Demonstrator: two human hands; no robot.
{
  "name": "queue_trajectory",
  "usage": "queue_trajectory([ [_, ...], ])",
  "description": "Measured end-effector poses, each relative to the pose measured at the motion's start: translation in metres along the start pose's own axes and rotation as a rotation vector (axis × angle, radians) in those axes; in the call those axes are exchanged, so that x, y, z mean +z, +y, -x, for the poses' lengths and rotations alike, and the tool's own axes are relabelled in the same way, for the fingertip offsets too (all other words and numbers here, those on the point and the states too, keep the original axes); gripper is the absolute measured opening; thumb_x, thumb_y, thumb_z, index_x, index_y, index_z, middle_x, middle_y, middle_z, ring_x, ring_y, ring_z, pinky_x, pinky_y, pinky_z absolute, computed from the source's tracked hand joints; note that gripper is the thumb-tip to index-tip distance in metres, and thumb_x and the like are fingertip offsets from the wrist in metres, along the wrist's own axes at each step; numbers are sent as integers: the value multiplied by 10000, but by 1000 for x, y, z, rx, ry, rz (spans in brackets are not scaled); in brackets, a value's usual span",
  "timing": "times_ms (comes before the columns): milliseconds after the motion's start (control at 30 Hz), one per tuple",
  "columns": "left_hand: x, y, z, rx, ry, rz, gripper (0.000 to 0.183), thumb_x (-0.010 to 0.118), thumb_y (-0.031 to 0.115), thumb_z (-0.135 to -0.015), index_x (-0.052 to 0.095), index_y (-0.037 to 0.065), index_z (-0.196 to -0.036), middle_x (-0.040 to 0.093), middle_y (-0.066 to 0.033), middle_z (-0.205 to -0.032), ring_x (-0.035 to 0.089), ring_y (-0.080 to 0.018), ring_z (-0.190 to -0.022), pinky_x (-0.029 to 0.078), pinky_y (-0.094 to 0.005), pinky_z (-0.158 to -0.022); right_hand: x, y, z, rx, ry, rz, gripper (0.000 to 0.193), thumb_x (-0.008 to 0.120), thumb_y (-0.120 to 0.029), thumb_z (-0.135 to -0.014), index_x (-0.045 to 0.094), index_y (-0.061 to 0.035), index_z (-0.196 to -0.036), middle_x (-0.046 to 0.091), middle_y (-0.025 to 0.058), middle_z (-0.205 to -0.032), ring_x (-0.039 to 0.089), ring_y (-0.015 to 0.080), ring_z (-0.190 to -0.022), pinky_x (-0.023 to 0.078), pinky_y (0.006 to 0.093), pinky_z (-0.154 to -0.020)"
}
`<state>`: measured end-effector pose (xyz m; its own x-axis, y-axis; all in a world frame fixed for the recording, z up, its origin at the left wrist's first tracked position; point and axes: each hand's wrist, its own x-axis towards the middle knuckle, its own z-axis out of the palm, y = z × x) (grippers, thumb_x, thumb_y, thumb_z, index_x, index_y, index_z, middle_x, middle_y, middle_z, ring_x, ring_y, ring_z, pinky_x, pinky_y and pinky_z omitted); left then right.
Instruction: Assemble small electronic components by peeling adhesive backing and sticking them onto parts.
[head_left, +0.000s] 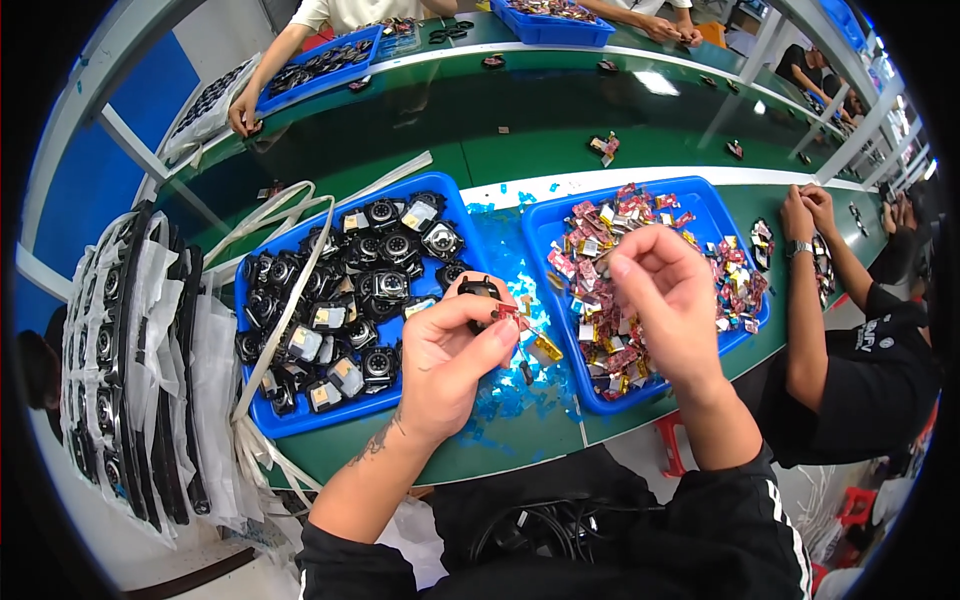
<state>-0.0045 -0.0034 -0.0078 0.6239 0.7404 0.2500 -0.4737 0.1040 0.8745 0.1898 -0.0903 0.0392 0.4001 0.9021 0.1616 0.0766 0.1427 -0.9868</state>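
Note:
My left hand is closed around a black watch case. A small red circuit board with a yellow-tipped flex strip sits at my left thumb and fingertips, against the case. My right hand hovers over the right blue tray, thumb and index finger pinched together; whatever may be between them is too small to make out. Loose red circuit boards with yellow and silver parts fill much of that tray. Black watch cases are piled in the left blue tray.
Blue film scraps litter the green bench between the trays. White straps cross the left tray. Stacked black trays of watch cases stand at far left. Beyond runs a green conveyor with scattered parts. A co-worker's arm is at right.

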Motion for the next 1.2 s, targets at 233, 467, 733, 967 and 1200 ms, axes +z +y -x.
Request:
queue_trajectory([
  [233, 4, -1, -2, -44, 44, -77, 71, 640, 29, -865, 670, -35, -875, 572, -109, -970, 549, -135, -715, 459, -264, -615, -48, 1, -11, -156, 204, 950, 85, 664, -16, -840, 662, -6, -924, 649, 84, -817, 606, 133, -698, 475, 260, -621],
  [467, 10, 2, -1, -173, 130, -10, 101, 687, 57, -877, 696, -43, -882, 598, -36, -828, 523, -81, -678, 417, -219, -601, 18, -15, 8, -295, -152, 450, 362, 831, -124, -691, 657, -24, -992, 638, 94, -924, 632, 222, -808, 513, 304, -663],
  [733, 12, -4, 0, -355, 200, 159, 169, 672, 156, -917, 712, -6, -942, 595, -9, -814, 538, -51, -637, 435, -210, -542, 22, 9, 17, -748, -52, 666, 214, 791, -24, -690, 665, -30, -864, 621, 78, -831, 621, 239, -732, 501, 334, -610],
  [967, 7, 16, -1, 413, 19, -875, 325, 815, 79, -706, 752, 84, -1025, 565, -102, -989, 616, -172, -814, 513, -272, -669, 17, -5, 19, -243, -203, 359, 110, 740, 13, -780, 683, 18, -873, 669, 103, -806, 658, 162, -694, 526, 273, -601],
  [1200, 10, 18, -2, 122, -107, -617, 162, 791, 70, -747, 753, 64, -904, 600, -64, -930, 596, -104, -779, 478, -220, -575, 15, -3, 18, -93, -210, 167, 81, 715, -1, -820, 668, 25, -882, 673, 75, -793, 642, 105, -713, 521, 248, -629],
])
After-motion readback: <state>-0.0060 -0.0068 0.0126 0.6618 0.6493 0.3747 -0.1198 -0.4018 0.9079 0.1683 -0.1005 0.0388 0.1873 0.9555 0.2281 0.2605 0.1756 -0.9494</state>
